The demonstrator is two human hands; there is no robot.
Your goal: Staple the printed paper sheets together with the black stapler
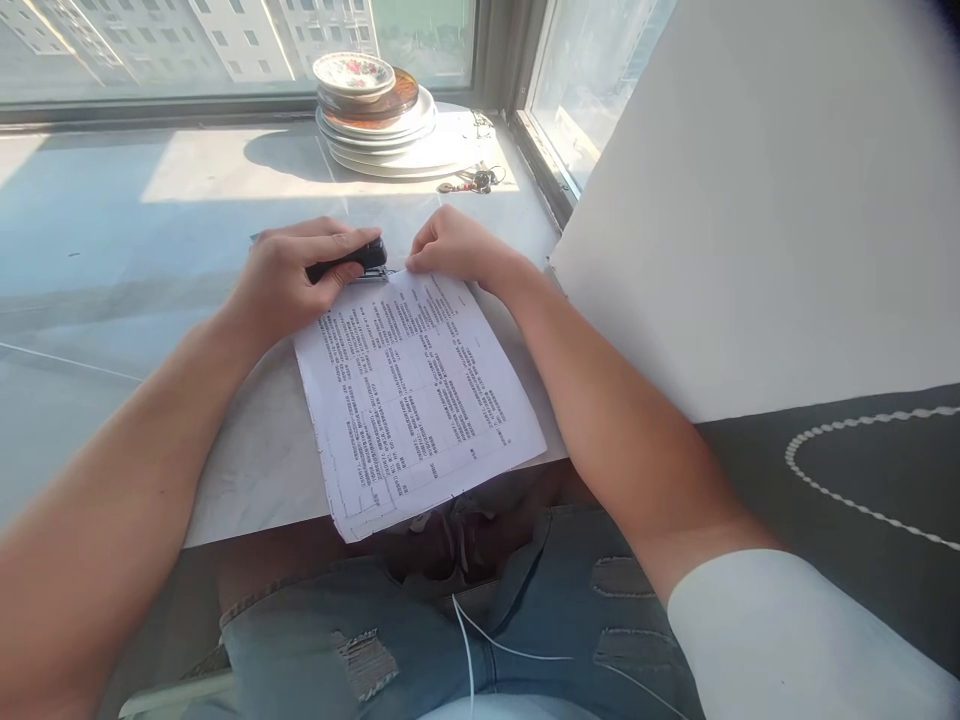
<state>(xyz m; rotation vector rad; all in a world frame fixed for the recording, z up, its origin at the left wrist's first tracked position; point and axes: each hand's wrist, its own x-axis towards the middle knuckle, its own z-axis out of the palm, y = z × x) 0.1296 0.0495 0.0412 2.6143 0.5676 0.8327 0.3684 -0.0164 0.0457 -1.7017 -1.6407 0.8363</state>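
I see the left hand [289, 275] clamped on a glossy black plastic stapler [358, 258]; the right hand [450, 245] pinches printed white paper sheets [416, 390] on a smooth pale stone ledge [112, 250].

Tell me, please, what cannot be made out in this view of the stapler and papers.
Head view:
- The stapler is mostly covered by the left hand; whether its mouth is around the papers is hidden.
- The top corner of the sheets lies under the right hand.
- The print is too small to read.
- The keys by the plates are too small to count.
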